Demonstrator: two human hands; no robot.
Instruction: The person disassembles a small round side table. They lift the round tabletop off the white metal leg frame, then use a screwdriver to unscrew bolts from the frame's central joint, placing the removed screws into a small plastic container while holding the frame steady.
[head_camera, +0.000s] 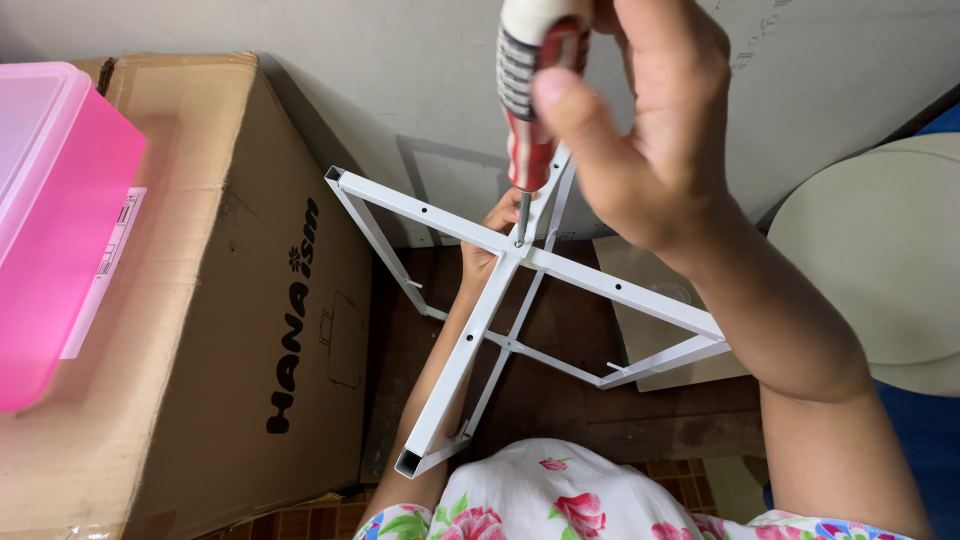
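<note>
The right hand (640, 130) is wrapped around the red and white screwdriver (530, 90), whose tip stands on the centre joint of the white metal cross frame (600, 285). The left hand (492, 240) reaches under that joint and looks to grip it from below; the bars hide most of its fingers. The cardboard box (200, 300) stands close on the left of the frame, with a pink plastic bin (55, 220) on it. The wall lies just behind, and a round pale board (880, 250) leans at the right. The screwdriver's top is cut off by the upper edge
</note>
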